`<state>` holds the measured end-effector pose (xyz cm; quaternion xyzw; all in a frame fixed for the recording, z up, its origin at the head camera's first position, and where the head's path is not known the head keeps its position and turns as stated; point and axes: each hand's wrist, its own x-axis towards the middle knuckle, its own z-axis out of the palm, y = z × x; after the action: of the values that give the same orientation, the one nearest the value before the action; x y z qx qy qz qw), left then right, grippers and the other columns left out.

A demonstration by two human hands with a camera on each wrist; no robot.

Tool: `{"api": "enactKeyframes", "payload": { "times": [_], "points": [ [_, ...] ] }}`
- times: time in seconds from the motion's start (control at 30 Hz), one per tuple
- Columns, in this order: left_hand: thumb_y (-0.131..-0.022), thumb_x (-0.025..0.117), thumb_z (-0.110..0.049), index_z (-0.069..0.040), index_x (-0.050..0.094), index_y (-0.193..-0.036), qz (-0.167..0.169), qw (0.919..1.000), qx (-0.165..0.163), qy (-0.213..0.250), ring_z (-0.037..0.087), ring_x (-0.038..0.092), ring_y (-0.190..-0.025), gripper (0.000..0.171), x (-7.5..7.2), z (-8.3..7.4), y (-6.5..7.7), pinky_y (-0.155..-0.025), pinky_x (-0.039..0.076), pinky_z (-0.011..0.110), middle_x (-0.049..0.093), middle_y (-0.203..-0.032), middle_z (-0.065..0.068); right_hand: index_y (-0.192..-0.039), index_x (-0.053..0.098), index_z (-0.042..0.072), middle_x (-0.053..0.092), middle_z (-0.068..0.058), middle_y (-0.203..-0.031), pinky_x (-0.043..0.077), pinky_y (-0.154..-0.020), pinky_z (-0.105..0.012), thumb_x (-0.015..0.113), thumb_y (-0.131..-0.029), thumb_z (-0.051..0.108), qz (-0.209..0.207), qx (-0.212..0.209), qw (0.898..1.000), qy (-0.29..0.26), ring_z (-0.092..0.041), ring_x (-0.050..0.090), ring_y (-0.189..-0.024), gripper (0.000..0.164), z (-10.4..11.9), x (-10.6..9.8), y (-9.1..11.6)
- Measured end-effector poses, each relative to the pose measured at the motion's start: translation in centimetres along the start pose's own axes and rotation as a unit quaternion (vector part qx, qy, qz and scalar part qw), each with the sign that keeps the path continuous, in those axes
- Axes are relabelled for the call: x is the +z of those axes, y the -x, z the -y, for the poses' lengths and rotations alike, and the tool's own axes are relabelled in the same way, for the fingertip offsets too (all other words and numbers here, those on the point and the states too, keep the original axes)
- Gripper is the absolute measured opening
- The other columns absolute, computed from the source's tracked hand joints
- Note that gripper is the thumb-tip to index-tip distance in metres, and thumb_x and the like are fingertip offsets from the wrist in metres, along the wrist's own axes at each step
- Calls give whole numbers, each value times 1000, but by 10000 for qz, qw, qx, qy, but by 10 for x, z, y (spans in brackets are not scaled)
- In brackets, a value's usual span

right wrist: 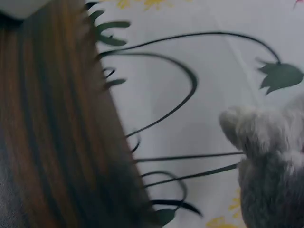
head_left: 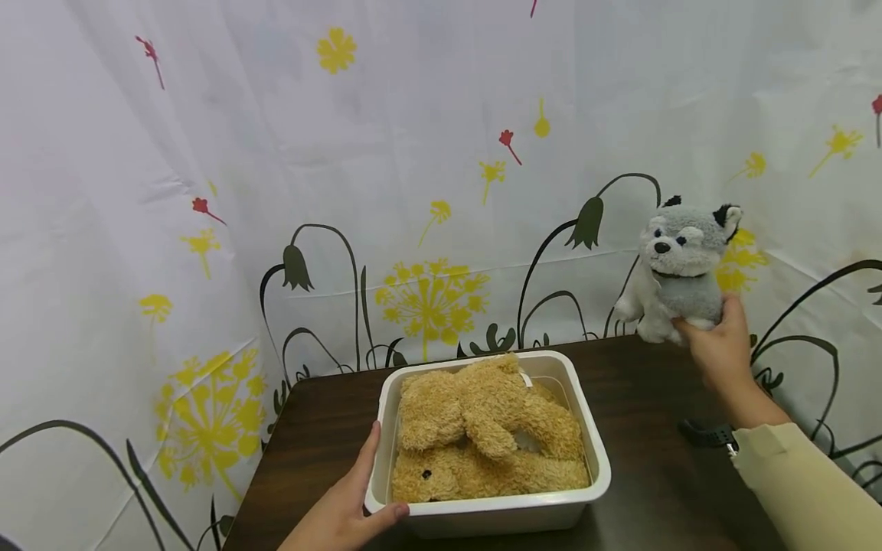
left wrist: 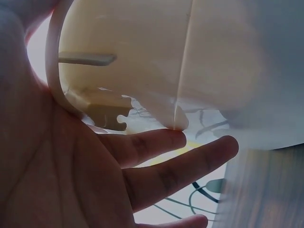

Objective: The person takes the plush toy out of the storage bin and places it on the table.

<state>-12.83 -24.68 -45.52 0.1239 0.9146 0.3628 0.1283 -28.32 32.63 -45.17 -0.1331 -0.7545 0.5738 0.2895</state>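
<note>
Holding plush dog (head_left: 689,287) right of the tub (head_left: 496,523)

Right hand (head_left: 720,348) grasps it low; left hand (head_left: 347,497) grips the tub, probably for steadiness.

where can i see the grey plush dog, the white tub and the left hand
grey plush dog (head_left: 684,289): head view, on its chest below the collar
white tub (head_left: 491,523): head view, on its front outer wall
left hand (head_left: 347,501): head view, on the back of the hand

A dark wood-grain table (head_left: 648,417) with a white tub (head_left: 492,523) upright on it
</note>
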Motion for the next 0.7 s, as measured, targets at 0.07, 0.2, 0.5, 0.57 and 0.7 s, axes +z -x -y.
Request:
{"api": "enactKeyframes", "payload": {
  "times": [0.07, 0.2, 0.5, 0.57, 0.7],
  "points": [
    [-94, 69, -47, -33, -16, -161, -22, 10000, 11, -41, 38, 48, -137, 109, 1, 0, 1, -96, 53, 49, 16, -167, 23, -146, 41, 14, 47, 12, -129, 40, -93, -34, 76, -90, 19, 23, 152, 9995, 259, -15, 47, -118, 67, -11, 0, -5],
    [-94, 70, -48, -32, -15, -162, -64, 9999, 60, -73, 39, 47, -139, 110, 2, 1, 2, -96, 53, 50, 15, -168, 23, -149, 39, 8, 49, 0, -133, 41, -93, -38, 76, -91, 23, -121, 255, 9978, 598, -21, 48, -119, 70, -31, -3, -16],
    [-94, 69, -50, -36, -14, -161, -37, 9999, 27, -104, 34, 52, -134, 108, 0, -3, 0, -92, 55, 45, 19, -167, 21, -141, 37, -7, 43, -22, -135, 38, -92, -53, 73, -89, 16, -8, 262, 9940, 1061, -38, 45, -118, 67, -81, -15, -27],
    [-93, 69, -50, -35, -14, -162, -46, 9999, 52, -147, 34, 53, -133, 109, 0, -3, 1, -91, 55, 44, 20, -167, 21, -140, 34, -9, 42, -25, -137, 38, -90, -54, 72, -90, 15, 156, 387, 9931, 1092, -40, 45, -117, 68, -93, -17, -25],
    [-94, 69, -49, -33, -14, -162, -48, 9999, 56, -109, 35, 52, -135, 109, 0, -3, 2, -92, 55, 45, 19, -167, 21, -143, 28, -8, 37, -26, -143, 38, -97, -55, 71, -91, 12, 247, 528, 9950, 813, -41, 43, -123, 70, -113, -15, -24]
  ]
}}
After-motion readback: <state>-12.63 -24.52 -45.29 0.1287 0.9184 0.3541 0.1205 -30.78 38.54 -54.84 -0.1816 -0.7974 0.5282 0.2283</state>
